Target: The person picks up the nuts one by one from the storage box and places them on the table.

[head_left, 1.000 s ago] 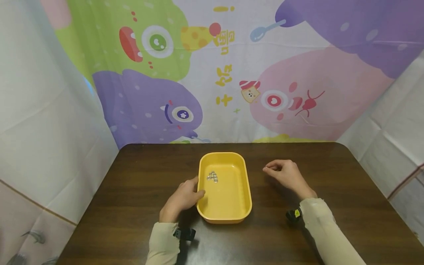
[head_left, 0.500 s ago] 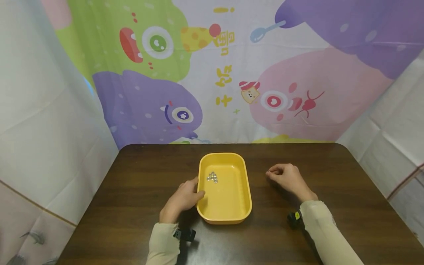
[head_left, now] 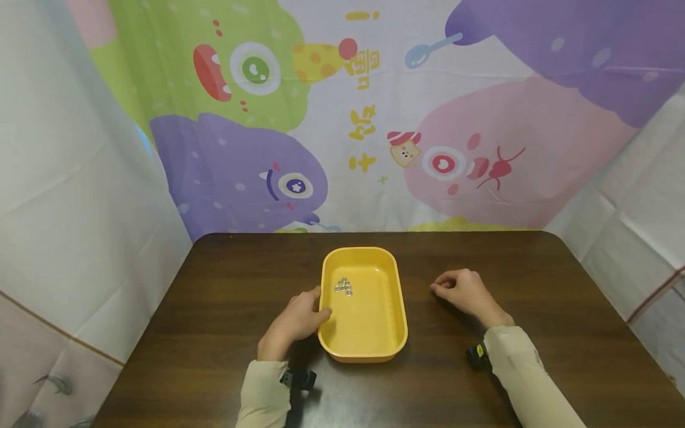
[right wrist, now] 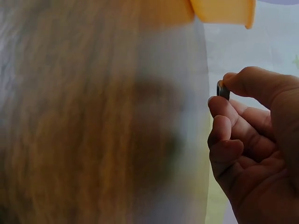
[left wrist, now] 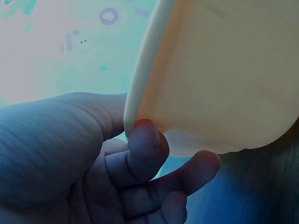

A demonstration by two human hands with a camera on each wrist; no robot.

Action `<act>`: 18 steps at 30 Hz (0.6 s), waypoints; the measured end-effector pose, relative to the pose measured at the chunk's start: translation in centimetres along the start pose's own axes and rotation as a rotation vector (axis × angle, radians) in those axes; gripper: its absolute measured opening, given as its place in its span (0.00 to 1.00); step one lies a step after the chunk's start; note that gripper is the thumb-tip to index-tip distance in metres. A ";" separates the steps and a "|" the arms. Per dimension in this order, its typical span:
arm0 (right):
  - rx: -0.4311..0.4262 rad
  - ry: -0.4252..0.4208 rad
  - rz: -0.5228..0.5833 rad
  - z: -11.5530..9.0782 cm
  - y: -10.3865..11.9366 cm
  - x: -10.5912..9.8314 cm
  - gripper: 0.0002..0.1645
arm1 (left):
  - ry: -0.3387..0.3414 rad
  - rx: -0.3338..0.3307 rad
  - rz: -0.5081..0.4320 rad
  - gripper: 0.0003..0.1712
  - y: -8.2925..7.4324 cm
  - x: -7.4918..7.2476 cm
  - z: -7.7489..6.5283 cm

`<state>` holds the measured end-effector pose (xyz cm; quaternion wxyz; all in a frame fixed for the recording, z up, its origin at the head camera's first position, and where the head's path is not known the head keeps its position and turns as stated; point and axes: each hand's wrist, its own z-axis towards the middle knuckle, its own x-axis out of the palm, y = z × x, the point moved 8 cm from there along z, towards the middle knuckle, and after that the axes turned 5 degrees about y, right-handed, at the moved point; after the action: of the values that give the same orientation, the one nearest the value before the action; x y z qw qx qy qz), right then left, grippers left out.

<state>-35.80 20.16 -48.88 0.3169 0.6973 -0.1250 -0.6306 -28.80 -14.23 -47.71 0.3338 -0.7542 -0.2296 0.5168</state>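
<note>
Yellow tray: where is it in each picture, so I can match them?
Head: yellow tray, below centre, slightly right.
Left wrist: yellow tray, upper right, cut off by the edge, looking paler.
Right wrist: yellow tray, top edge, only partly in the picture.
Shared landmark: the printed curtain, visible in all three.

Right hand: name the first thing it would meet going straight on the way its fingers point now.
Most likely the yellow tray, at its right side; how high the right hand sits is unclear, so it might pass over instead.
</note>
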 end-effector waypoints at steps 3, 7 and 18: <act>-0.026 0.000 -0.017 0.1 0.0 0.2 0.10 | 0.001 0.007 0.005 0.30 -0.1 0.0 0.0; -0.051 -0.005 -0.038 0.2 -0.2 0.4 0.09 | 0.006 0.016 0.005 0.29 -0.2 -0.1 0.0; -0.064 -0.002 -0.048 0.2 -0.3 0.5 0.08 | 0.006 0.018 0.007 0.27 -0.1 0.0 0.0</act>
<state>-35.91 20.01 -49.48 0.3238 0.6888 -0.0884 -0.6425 -28.79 -14.17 -47.58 0.3396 -0.7536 -0.2213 0.5175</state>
